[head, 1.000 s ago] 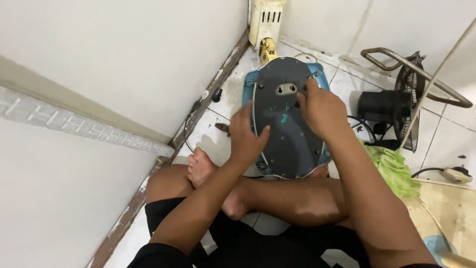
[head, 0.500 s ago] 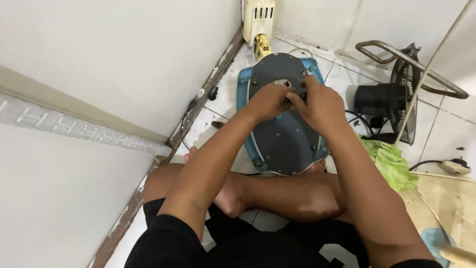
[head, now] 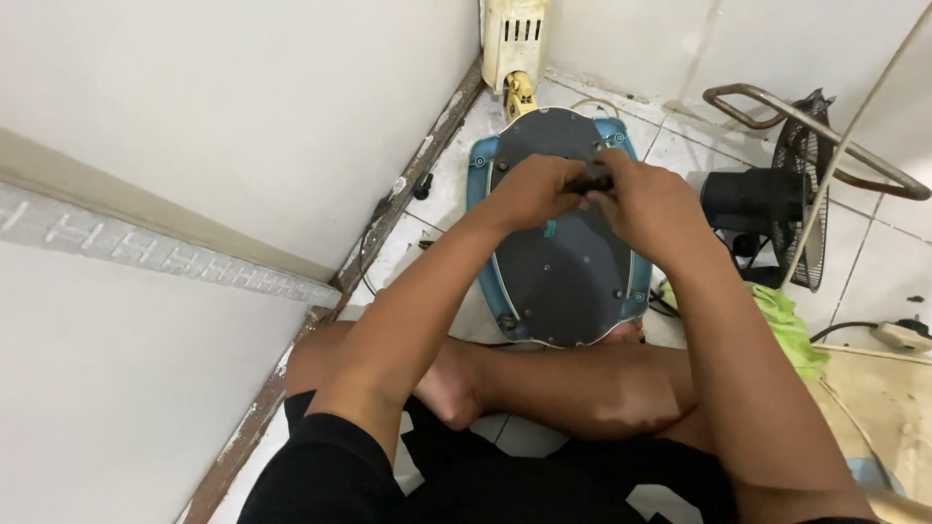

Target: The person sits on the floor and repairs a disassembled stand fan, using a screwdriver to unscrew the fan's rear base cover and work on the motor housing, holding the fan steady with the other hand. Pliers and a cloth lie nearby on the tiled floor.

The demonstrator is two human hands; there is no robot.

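Sitting on the white tiled floor (head: 437, 194) with legs crossed, a person leans over a flat oval gadget. Both arms reach up toward 12 o'clock.

Just past the crossed legs (head: 582, 388) lies the oval gadget (head: 563, 281), face down. It has a dark grey back and a blue rim with small screws around it. It looks hard and stiff, and a bit heavy, like a bathroom scale. The smooth back could be slippery, so the blue rim at 3 and 9 o'clock looks like the best place to grab it.

The left hand (head: 529, 192) is curled almost shut. The right hand (head: 649, 206) is curled the same way. Together they pinch a small dark part (head: 589, 179) between them, near the top end of the grey back. What the part is, I cannot tell.

At 3 o'clock from the gadget sits a green cloth (head: 786, 325). Farther out stands a black fan (head: 777, 209) with a wire cage. At 12 o'clock, against the wall, is a cream-coloured box with slots (head: 515, 34).
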